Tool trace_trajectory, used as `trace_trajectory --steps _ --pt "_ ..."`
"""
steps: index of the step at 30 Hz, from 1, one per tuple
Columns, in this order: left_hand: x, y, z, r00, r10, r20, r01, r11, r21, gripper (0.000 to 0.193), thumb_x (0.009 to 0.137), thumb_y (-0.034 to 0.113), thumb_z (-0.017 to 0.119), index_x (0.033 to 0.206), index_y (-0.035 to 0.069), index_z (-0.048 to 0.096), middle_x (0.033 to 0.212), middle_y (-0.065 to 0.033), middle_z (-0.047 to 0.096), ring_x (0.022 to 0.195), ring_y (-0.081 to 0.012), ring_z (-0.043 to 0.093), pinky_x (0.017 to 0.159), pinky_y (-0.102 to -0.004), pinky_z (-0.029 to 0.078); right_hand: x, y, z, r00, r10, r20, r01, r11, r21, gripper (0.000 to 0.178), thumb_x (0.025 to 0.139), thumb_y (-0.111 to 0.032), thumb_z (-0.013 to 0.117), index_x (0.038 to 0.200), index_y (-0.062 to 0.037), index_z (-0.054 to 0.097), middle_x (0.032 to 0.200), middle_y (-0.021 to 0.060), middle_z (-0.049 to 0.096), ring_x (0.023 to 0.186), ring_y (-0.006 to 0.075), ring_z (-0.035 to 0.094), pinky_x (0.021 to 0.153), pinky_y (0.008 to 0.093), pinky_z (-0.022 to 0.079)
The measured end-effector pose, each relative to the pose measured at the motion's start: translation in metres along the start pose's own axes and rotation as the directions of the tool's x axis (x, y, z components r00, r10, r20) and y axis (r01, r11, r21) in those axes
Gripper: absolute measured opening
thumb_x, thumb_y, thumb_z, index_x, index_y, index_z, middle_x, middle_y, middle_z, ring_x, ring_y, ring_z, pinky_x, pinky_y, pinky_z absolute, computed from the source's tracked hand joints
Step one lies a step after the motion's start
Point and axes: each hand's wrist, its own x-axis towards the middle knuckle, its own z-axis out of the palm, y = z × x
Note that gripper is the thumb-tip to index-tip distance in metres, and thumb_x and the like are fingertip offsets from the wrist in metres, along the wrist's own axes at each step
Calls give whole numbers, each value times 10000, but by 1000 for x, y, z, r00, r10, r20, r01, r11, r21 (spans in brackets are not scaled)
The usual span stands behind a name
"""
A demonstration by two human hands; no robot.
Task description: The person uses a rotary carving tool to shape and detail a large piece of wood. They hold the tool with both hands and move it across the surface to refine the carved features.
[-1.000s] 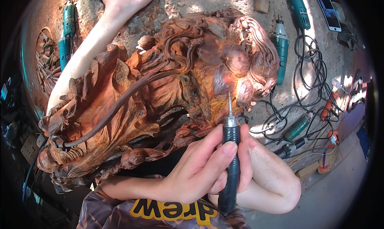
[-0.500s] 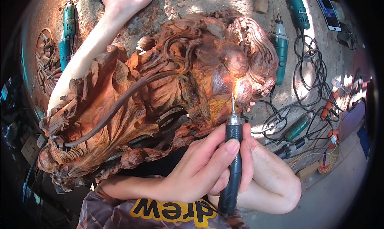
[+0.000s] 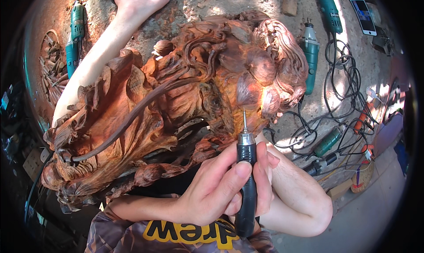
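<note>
My left hand [image 3: 210, 189] reaches in from the lower left and is closed around a black rotary tool [image 3: 246, 191], its thumb along the near side. Other fingers show at the tool's right edge. The thin metal bit [image 3: 244, 118] points away from me, in front of the carving's lower right part; whether it touches the wood cannot be told. A large reddish-brown wood carving [image 3: 137, 116] with curling, root-like strands and rounded bulges fills the middle. A bright patch of light falls on the bulges near the bit. I cannot make out my right hand.
My bare legs flank the carving, a bent knee [image 3: 320, 211] at right. Green power tools [image 3: 310, 61] and tangled black cables [image 3: 342, 81] lie beyond on the right. A phone [image 3: 363, 16] is at far right, a basket of wooden pieces [image 3: 51, 61] at left.
My left hand and the rotary tool have shifted left and slightly down. The bit has moved from beside the bright bulge to a spot left of it. The carving has hardly moved.
</note>
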Motion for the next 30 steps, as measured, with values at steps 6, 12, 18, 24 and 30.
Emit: trace_trajectory --steps 6,12,18,24,30 --pt "2 4 8 972 -234 10 233 965 -119 413 1122 253 389 1425 -9 486 1183 -94 692 901 -149 666 839 -305 530 3 0 -10 1000 21 -11 -22 999 -26 506 981 -367 685 1244 58 613 1205 378 663 917 400 741 801 444 602" --pt "-6 10 -1 980 -192 50 196 974 -112 480 1111 270 407 1496 -16 377 1288 -130 645 1106 -199 640 986 -353 488 1 0 -4 999 -5 -32 4 1000 -27 497 979 -356 689 1242 59 615 1207 377 662 913 399 741 798 440 601" --pt "-10 10 -3 987 -125 98 139 978 -153 539 1090 254 441 1513 -57 318 1406 -203 571 1254 -266 594 1097 -402 427 -5 0 8 999 -27 -40 24 998 -62 488 977 -345 693 1240 59 616 1210 377 662 909 397 742 794 435 600" --pt "-12 15 -1 982 -186 41 190 970 -153 524 1084 235 448 1506 -55 336 1381 -203 589 1264 -279 594 1096 -395 427 -7 0 9 999 -29 -43 26 996 -83 479 975 -333 697 1237 59 617 1212 376 661 905 396 742 791 431 600" --pt "-5 11 1 989 -141 45 145 984 -99 466 1089 200 420 1484 -40 362 1317 -187 616 1212 -261 623 1063 -376 445 -5 -1 5 996 -24 -89 11 989 -147 470 973 -322 701 1235 60 618 1214 376 660 901 395 742 788 427 599"
